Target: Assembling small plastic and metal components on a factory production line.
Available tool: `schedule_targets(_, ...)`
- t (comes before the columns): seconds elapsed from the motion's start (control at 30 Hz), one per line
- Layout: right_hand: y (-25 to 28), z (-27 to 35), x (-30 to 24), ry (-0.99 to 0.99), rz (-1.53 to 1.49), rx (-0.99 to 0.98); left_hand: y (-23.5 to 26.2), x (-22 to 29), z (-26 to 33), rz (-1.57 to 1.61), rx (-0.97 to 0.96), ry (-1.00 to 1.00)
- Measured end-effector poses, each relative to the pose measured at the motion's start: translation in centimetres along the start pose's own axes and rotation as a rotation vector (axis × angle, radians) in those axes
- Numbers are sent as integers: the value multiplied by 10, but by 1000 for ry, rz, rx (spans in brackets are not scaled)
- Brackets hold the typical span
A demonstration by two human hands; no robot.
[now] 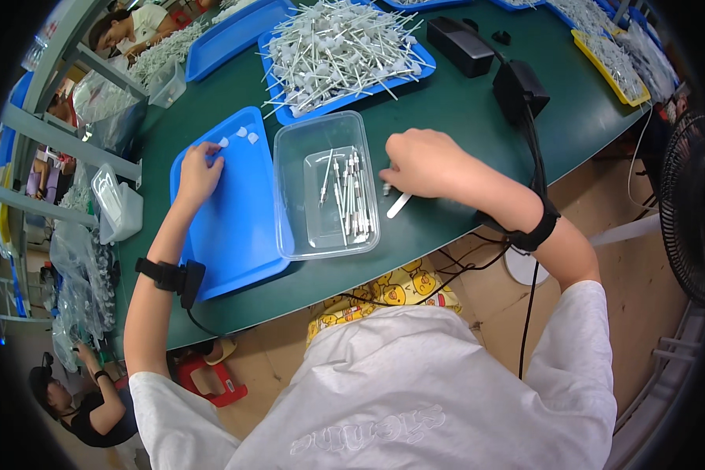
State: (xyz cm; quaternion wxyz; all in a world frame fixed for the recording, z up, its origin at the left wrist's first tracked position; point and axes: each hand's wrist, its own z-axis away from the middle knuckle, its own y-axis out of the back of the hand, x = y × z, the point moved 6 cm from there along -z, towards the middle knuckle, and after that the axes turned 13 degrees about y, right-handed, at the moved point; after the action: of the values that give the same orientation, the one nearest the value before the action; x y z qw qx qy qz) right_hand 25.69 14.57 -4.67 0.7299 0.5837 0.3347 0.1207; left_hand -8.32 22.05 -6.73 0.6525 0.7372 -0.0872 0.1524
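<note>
My left hand [200, 174] is over a blue tray [239, 235], thumb and forefinger apart. Its fingertips reach a small white piece [224, 142], and two similar pieces [247, 135] lie just beside it. On the green table, my right hand [424, 163] is curled closed to the right of a clear plastic box [286, 227]. A small metallic bit [386, 189] shows below its fingertips, and a flat white strip [399, 206] sticks out under the hand. What the fingers grip is hidden. Several thin white sticks with metallic parts [352, 196] lie inside the box.
A blue tray heaped with white sticks [341, 51] stands behind the box. Black power adapters [458, 47] with cables lie at the back right, near a yellow tray [611, 66]. A black fan [688, 207] stands at the right. Other people sit at the left.
</note>
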Motion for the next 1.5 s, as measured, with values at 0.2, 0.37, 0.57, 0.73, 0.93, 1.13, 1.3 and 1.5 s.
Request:
schedule_targets(0.2,-5,-3,6,-75,-26,-59,3,10,-4,83,72,69)
schedule_targets(0.37,-7,-10,8,-99,-223,-200,-1,26,-7,109,103,-55)
schedule_targets(0.57,32,7,-2,-118,-161,115,9,23,-7,195,38,76)
schedule_targets(0.73,75,44,-25,85,-220,825,50,97,67,719,-197,32)
schedule_targets(0.93,67,80,-78,309,-1115,900,94,176,178,1091,-339,-145)
schedule_targets(1.13,53,82,-124,630,-1070,920,87,177,226,1329,-363,-162)
schedule_targets(1.3,49,85,-142,781,-1067,889,84,163,237,1426,-196,-100)
schedule_targets(1.5,47,97,-160,808,-750,924,86,158,239,1349,-184,-210)
